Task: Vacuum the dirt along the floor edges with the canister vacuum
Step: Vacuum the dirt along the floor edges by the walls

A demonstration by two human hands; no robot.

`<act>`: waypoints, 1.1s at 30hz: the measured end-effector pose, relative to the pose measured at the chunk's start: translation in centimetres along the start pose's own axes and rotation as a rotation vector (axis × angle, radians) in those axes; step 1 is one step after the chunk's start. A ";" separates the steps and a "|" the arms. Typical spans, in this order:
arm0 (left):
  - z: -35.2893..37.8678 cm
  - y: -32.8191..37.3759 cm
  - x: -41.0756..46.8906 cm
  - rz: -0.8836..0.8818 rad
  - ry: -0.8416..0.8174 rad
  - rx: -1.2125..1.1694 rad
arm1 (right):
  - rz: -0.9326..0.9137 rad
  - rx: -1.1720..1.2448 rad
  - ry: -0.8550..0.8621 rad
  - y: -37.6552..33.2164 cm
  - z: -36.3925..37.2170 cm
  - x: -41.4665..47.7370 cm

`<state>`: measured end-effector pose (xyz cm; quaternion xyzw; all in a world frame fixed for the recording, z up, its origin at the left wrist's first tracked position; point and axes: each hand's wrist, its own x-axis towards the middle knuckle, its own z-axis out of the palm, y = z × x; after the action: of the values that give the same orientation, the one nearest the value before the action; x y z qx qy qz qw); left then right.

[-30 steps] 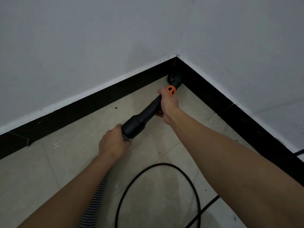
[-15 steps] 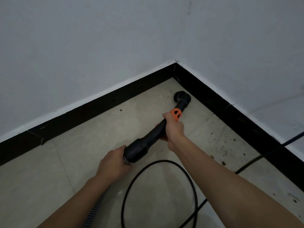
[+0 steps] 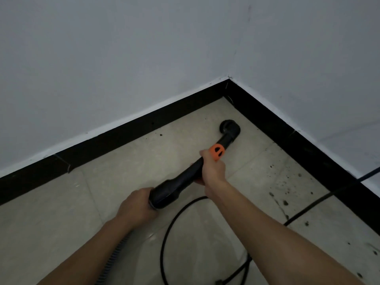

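Left hand (image 3: 135,204), right hand (image 3: 212,169) grip wand (image 3: 183,179); nozzle (image 3: 228,127) on floor (image 3: 61,212) near dirt (image 3: 284,195).

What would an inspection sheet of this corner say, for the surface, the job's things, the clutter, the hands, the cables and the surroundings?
Surface: beige floor tiles; dirt specks thick along the right edge, few by the left edge.
Job's things: black vacuum handle with orange collar; round nozzle on the floor near the corner, apart from the skirting; ribbed hose at the bottom.
Clutter: nothing seen.
Hands: left hand grips the handle's hose end; right hand grips it just below the collar.
Cables: black cable loops on the floor under the arms and runs right to the wall.
Surroundings: white walls, black skirting.
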<state>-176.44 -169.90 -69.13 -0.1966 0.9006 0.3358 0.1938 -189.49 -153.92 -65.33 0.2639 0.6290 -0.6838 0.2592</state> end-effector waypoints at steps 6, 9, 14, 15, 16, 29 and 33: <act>0.3 0.7 -0.4 -0.002 0.112 -0.144 | -0.019 -0.168 -0.160 -3.8 2.7 1.0; -0.7 0.5 -0.5 0.005 0.097 -0.155 | -0.010 -0.182 -0.157 -4.1 3.6 0.8; -2.4 -4.9 -4.7 -0.132 0.056 -0.110 | 0.024 -0.154 -0.208 1.3 6.9 -2.5; -2.7 -6.2 -6.0 -0.172 0.050 -0.105 | 0.030 -0.153 -0.234 2.7 7.7 -3.6; -2.9 -7.5 -7.5 -0.209 0.046 -0.102 | 0.036 -0.158 -0.259 4.1 8.6 -4.7; -3.2 -11.7 -15.3 -0.312 0.042 -0.154 | 0.097 -0.217 -0.364 9.3 11.8 -9.7; -2.7 -8.0 -11.6 -0.177 -0.022 -0.093 | 0.080 -0.154 -0.236 6.3 7.7 -7.6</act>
<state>-163.26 -174.70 -65.92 -0.2804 0.8609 0.3611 0.2232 -179.92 -161.89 -64.15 0.1856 0.6336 -0.6490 0.3779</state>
